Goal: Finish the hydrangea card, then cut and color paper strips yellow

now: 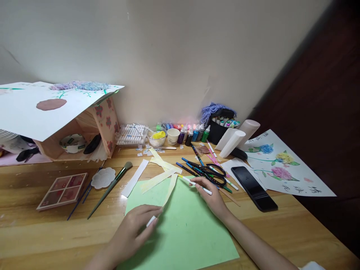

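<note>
In my right hand (208, 193) is a slim white marker (186, 179) with a yellow end, pinched between the fingers. Its yellow end points left, at the far end of a pale yellow paper strip (170, 189). My left hand (135, 228) is closed on the near end of this strip. A short white piece (151, 221) pokes out between its thumb and finger; I cannot tell what it is. More pale yellow strips (157, 180) lie crossed beyond, partly on a green sheet of paper (191, 225). A white paper strip (135, 178) lies to the left.
Black scissors (215, 171) and several pens lie right of the strips, near a black phone (254, 189). Brushes (109, 190), a white palette (103, 177) and a framed box (62, 190) are at left. Paint bottles (195, 133) and a paper cup (173, 136) line the wall.
</note>
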`<state>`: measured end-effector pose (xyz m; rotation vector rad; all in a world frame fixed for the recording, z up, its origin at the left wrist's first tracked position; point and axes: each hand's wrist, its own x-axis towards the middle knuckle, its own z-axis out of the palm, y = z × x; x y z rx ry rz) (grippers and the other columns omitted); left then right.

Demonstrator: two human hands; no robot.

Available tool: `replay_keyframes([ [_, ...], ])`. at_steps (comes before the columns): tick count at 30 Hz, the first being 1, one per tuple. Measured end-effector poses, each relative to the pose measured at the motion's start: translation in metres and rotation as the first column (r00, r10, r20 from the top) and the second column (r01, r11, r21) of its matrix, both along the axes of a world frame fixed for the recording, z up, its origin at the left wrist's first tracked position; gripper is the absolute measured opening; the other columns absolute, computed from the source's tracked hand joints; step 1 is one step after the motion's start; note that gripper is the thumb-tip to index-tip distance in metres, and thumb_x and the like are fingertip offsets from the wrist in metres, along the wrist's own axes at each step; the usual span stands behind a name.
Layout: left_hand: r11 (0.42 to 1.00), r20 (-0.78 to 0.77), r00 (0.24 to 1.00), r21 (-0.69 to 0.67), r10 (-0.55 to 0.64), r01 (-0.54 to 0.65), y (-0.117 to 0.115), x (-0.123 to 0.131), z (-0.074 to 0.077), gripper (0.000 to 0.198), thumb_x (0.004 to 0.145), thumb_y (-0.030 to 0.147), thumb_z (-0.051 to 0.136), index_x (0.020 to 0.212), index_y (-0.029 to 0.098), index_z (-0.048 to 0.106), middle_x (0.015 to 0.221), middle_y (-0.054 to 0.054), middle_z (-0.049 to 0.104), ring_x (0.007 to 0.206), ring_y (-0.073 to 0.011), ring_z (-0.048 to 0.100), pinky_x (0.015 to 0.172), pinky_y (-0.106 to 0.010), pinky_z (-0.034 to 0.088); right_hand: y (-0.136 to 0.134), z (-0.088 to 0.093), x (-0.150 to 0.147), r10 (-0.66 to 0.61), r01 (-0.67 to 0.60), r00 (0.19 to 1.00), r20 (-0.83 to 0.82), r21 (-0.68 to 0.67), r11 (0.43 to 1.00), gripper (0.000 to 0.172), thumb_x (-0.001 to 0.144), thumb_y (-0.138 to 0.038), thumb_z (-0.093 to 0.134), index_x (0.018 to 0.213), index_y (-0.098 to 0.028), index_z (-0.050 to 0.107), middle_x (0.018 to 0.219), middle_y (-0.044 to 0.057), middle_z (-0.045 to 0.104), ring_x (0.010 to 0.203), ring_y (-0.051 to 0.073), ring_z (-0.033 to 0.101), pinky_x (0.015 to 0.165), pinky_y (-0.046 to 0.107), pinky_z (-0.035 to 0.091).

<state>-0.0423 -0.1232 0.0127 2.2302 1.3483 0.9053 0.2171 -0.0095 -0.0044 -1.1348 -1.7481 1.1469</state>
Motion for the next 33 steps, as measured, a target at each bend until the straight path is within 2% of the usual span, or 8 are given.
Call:
replay_keyframes([
  [3, 0.938, 0.266, 0.932, -0.306, 0.247, -0.161, 0.003, 0.002, 0.002, 0.037, 0.092, 0.038, 0.037, 0.086, 0.022, 0.070, 0.090, -0.006, 0.071, 0.084, -0.0196, 0.066, 0.076, -0.033, 0.054, 0.001, -0.002, 0.002, -0.029, 0.028, 0.999, -0.036, -0.019, 0.999, 0.023, 0.087, -0.037, 0.049, 0.097, -0.019, 0.060, 0.096, 0.006, 0.067, 0.090, 0.021, 0.062, 0.079, 0.031, 0.048],
  [7, 0.738, 0.328, 0.736, -0.588, 0.592, -0.331, 0.005, 0.001, -0.001, 0.048, 0.083, 0.056, 0.046, 0.080, 0.015, 0.071, 0.079, -0.009, 0.072, 0.076, -0.0227, 0.067, 0.077, -0.037, 0.053, -0.001, -0.002, 0.002, 0.023, -0.023, 0.999, -0.034, 0.004, 1.000, 0.022, 0.087, -0.036, 0.049, 0.097, -0.019, 0.061, 0.094, 0.006, 0.067, 0.088, 0.020, 0.062, 0.078, 0.032, 0.049],
  [10, 0.643, 0.316, 0.655, -0.685, 0.686, -0.344, 0.002, 0.000, -0.004, 0.054, 0.078, 0.061, 0.049, 0.092, 0.012, 0.069, 0.078, -0.010, 0.072, 0.077, -0.0241, 0.067, 0.075, -0.037, 0.052, -0.007, -0.002, 0.000, 0.091, -0.091, 0.996, 0.011, 0.018, 0.996, 0.022, 0.088, -0.035, 0.048, 0.099, -0.020, 0.061, 0.096, 0.007, 0.066, 0.091, 0.021, 0.061, 0.078, 0.032, 0.048],
  [13, 0.610, 0.275, 0.654, -0.706, 0.705, -0.360, -0.002, 0.000, -0.003, 0.054, 0.078, 0.060, 0.050, 0.095, 0.012, 0.068, 0.079, -0.010, 0.072, 0.075, -0.0236, 0.066, 0.072, -0.035, 0.052, -0.012, -0.001, -0.001, 0.156, -0.159, 0.985, 0.073, 0.042, 0.986, 0.021, 0.089, -0.033, 0.048, 0.100, -0.021, 0.061, 0.097, 0.007, 0.066, 0.093, 0.021, 0.060, 0.078, 0.031, 0.047],
  [20, 0.649, 0.206, 0.750, -0.670, 0.628, -0.360, -0.003, 0.006, 0.001, 0.049, 0.083, 0.056, 0.044, 0.089, 0.014, 0.068, 0.068, -0.006, 0.069, 0.066, -0.0204, 0.063, 0.065, -0.031, 0.048, -0.021, 0.003, -0.009, 0.268, -0.282, 0.950, 0.160, 0.076, 0.956, 0.021, 0.091, -0.028, 0.045, 0.105, -0.024, 0.060, 0.103, 0.006, 0.064, 0.094, 0.021, 0.058, 0.079, 0.031, 0.045],
  [26, 0.768, 0.054, 0.857, -0.475, 0.512, -0.429, -0.006, 0.009, 0.003, 0.042, 0.089, 0.047, 0.039, 0.075, 0.018, 0.066, 0.069, -0.004, 0.066, 0.062, -0.0176, 0.059, 0.057, -0.027, 0.041, -0.023, 0.004, -0.016, 0.424, -0.465, 0.866, 0.264, 0.115, 0.878, 0.025, 0.091, -0.027, 0.047, 0.112, -0.027, 0.059, 0.104, 0.006, 0.064, 0.099, 0.022, 0.055, 0.087, 0.037, 0.043],
  [29, 0.816, -0.052, 0.881, -0.353, 0.471, -0.457, -0.007, 0.009, 0.003, 0.042, 0.090, 0.043, 0.039, 0.063, 0.018, 0.061, 0.065, -0.003, 0.062, 0.059, -0.0159, 0.055, 0.056, -0.026, 0.038, -0.022, 0.004, -0.016, 0.387, -0.428, 0.881, 0.271, 0.113, 0.897, 0.025, 0.091, -0.028, 0.045, 0.113, -0.026, 0.058, 0.105, 0.007, 0.062, 0.100, 0.023, 0.055, 0.086, 0.037, 0.044],
  [33, 0.842, -0.125, 0.889, -0.285, 0.441, -0.458, -0.007, 0.008, 0.003, 0.042, 0.090, 0.039, 0.038, 0.059, 0.018, 0.056, 0.061, -0.002, 0.058, 0.056, -0.0142, 0.052, 0.055, -0.026, 0.036, -0.021, 0.005, -0.015, 0.367, -0.404, 0.886, 0.282, 0.085, 0.911, 0.025, 0.092, -0.029, 0.044, 0.112, -0.026, 0.058, 0.104, 0.007, 0.061, 0.098, 0.022, 0.055, 0.084, 0.034, 0.044],
])
